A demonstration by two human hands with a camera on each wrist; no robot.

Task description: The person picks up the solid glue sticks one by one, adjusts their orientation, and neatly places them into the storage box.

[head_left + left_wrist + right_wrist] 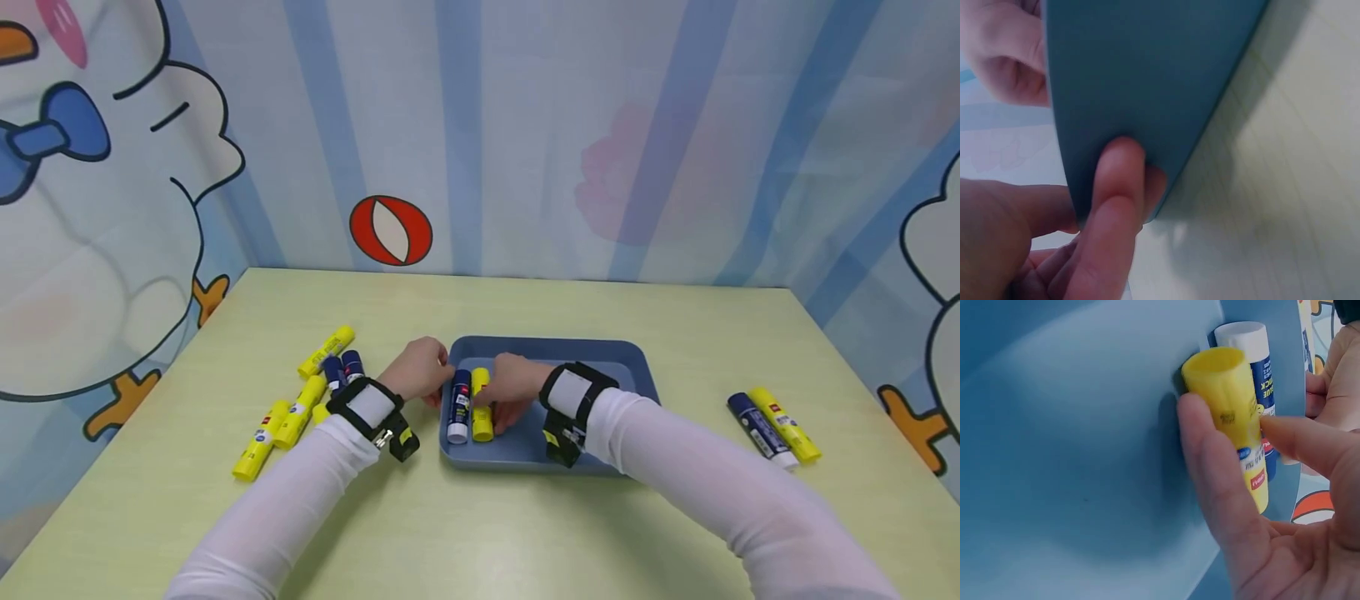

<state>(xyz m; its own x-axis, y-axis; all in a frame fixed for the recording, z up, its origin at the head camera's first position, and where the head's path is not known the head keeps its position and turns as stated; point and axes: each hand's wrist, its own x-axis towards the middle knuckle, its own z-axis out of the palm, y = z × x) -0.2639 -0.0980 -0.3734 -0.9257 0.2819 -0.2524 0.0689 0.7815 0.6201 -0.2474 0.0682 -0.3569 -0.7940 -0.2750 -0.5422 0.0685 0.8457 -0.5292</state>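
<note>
In the head view, a blue-grey tray (551, 343) lies on the table. My left hand (417, 369) holds the tray's left wall; in the left wrist view, fingertips (1120, 164) press its outer side while the thumb lies at the rim. Inside, along the left wall, lies a dark blue glue stick (459, 407) with a white end. Beside it lies a yellow glue stick (482, 423), pinched between thumb and fingers of my right hand (516, 383). The right wrist view shows this yellow stick (1225, 406) next to the blue one (1262, 375).
Left of the tray, several yellow glue sticks (258, 442) and two dark blue ones (352, 364) lie in a loose group. To the right, a dark blue glue stick (759, 429) and a yellow one (786, 425) lie side by side. A patterned curtain (510, 150) hangs behind the table.
</note>
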